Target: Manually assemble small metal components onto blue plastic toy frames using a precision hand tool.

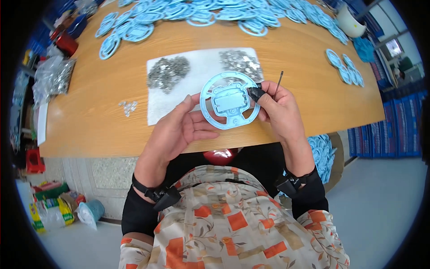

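Observation:
Above the table's near edge, a light blue plastic toy steering wheel (230, 102) is held between my two hands, its ribbed hollow side facing up. My left hand (177, 127) pinches the left rim with thumb and finger, while its other fingers stretch out below. On the right side, my right hand (284, 112) grips the rim, with black coverings on the thumb and a fingertip. A thin dark rod-like tool (279, 83) sticks up from the right hand; its lower end is hidden. Behind the wheel lie two piles of small silvery metal pieces (169, 73) on a white sheet (162, 107).
Many blue wheel parts (179, 12) heap along the table's far side, with several more (345, 68) at right. A few small pieces (128, 108) lie left of the sheet. A clear bag (60, 76) sits at far left. A carton of blue parts (323, 157) stands below right.

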Demonstrator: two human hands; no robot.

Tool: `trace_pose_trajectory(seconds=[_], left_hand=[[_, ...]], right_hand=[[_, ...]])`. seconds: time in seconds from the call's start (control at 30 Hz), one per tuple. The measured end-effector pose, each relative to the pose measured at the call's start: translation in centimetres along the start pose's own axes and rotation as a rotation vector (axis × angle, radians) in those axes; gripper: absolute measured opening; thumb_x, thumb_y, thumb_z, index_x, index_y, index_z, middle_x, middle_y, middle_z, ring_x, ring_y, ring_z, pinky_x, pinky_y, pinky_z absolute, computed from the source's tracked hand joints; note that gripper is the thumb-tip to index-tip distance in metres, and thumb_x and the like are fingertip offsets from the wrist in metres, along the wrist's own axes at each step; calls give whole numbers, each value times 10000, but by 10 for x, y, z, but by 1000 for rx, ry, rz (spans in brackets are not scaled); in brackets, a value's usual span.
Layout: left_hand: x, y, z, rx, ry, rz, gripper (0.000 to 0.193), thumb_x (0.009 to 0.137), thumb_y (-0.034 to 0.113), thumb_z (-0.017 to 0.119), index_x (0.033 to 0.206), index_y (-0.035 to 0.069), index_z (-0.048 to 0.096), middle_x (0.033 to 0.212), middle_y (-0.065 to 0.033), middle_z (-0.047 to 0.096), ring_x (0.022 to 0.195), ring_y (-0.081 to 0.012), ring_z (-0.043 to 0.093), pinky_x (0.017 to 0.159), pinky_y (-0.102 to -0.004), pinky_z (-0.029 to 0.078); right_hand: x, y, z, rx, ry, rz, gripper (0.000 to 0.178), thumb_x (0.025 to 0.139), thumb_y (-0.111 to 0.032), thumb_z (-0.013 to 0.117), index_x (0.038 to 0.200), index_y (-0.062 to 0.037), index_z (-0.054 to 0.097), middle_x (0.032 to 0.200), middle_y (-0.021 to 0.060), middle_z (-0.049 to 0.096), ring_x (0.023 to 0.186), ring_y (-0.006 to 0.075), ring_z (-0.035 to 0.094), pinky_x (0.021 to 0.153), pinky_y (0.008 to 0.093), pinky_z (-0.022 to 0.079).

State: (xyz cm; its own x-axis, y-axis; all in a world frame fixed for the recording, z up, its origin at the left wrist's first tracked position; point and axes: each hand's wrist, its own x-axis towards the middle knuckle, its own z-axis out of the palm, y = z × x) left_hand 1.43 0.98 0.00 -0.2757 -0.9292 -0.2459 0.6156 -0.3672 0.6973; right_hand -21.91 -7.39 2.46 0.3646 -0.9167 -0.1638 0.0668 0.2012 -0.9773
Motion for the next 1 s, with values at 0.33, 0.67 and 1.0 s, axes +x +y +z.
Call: trace_pose_trajectory(seconds=[0.33, 0.67, 1.0], left_hand=[[12, -11, 28, 448, -34, -11, 521, 1083, 370, 336, 1426, -9, 431, 1140, -174, 650, 1031, -237, 649, 936, -358, 526], [-1, -19, 11, 555, -50, 11, 380, 1059, 249, 496, 1364, 22, 515, 1100, -83, 657, 995, -113, 619, 897, -283, 524], [-24, -2, 1, 560, 20, 40, 366, 1045, 194, 533, 1364, 18, 502, 1134, -96, 667, 1063, -127, 622, 944, -291, 502]], right_hand=[[-146, -15, -207, -384, 481, 158, 115, 904, -153, 618, 933, -50, 658, 680, -51, 547, 486, 19, 426, 423, 188, 273], [-88, -19, -201, -874, 581, -362, 199, 906, -57, 660, 1076, 47, 660, 938, 84, 679, 894, 123, 624, 800, 263, 491], [207, -48, -37, -1486, 109, -730, 463, 804, -66, 718, 1250, -80, 597, 1298, 137, 570, 1031, 302, 644, 841, 410, 542]])
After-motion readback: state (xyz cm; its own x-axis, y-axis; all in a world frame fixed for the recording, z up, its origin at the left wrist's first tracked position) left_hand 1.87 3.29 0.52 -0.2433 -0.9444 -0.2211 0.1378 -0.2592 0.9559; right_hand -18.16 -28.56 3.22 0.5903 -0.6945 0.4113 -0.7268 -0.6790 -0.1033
